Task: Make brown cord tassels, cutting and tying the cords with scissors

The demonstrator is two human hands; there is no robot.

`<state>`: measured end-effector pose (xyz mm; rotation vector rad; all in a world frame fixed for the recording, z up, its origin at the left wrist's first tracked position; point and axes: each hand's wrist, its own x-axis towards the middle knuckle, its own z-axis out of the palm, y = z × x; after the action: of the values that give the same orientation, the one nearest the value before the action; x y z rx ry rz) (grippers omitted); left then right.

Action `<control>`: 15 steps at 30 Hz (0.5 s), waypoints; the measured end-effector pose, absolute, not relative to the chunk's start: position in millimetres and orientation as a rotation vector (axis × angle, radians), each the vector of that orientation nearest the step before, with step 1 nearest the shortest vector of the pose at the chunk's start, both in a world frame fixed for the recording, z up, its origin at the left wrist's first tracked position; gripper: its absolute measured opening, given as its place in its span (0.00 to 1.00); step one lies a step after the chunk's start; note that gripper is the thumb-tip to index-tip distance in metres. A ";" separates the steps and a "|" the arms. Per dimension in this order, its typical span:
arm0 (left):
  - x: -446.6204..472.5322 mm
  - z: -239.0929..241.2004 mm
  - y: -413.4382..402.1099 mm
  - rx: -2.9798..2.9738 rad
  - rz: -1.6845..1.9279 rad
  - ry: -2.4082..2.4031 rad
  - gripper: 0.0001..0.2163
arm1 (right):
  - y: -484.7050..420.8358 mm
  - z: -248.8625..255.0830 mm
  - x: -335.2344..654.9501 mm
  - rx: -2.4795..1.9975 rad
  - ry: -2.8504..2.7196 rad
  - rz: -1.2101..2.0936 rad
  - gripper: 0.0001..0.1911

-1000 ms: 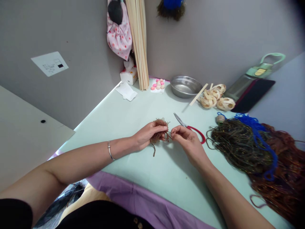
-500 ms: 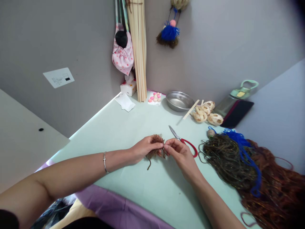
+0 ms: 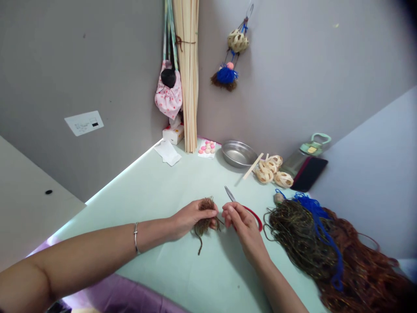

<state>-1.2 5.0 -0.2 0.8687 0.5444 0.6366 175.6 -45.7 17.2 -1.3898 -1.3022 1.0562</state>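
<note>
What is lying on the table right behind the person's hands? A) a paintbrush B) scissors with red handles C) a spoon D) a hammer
B: scissors with red handles lie on the pale green table just past the right hand, blades pointing away, while the left hand grips a brown tuft of yarn.

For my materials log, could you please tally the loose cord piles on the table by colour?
Dark olive-brown pile: 1
Blue pile: 1
Reddish-brown pile: 1
Total: 3
</note>
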 end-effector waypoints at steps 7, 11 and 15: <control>-2.0 -1.8 8.0 0.865 0.698 0.534 0.14 | -45.0 17.7 172.3 -1.365 -1.468 1.215 0.19; -1.7 -4.1 8.7 0.882 0.641 0.535 0.14 | -42.9 12.5 175.0 -1.375 -1.417 1.144 0.19; -1.8 -5.0 8.7 0.879 0.594 0.492 0.15 | -42.4 8.4 175.9 -1.382 -1.373 1.122 0.18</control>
<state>-1.8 8.7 -5.0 0.8793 0.4921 0.5944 175.9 -42.4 8.4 -1.3817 -1.3733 1.1221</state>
